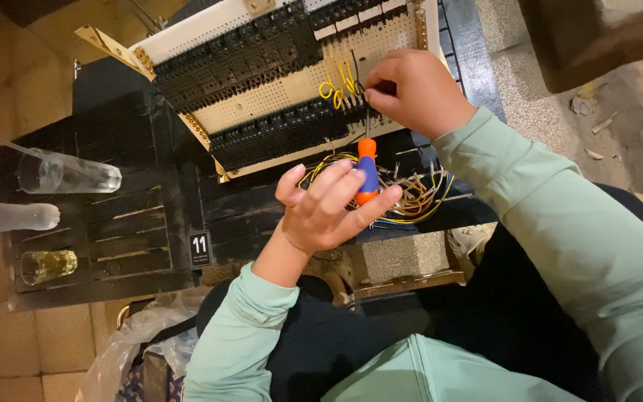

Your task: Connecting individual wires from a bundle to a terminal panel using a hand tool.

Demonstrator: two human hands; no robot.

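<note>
Orange-and-blue plastic-handled screwdriver [367,170]: light, stiff; clamped in left hand [329,208] fingers at handle. Thin yellow wire [336,88]: pliable, pinched by right hand [417,93].

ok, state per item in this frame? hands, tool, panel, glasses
left hand: gripping the screwdriver handle
screwdriver: upright, tip at the terminal row
right hand: pinching a wire at the panel
perforated panel: tilted, yellow wire loops fitted
tall glass: lying on its side
small glass: holds yellowish contents
</note>
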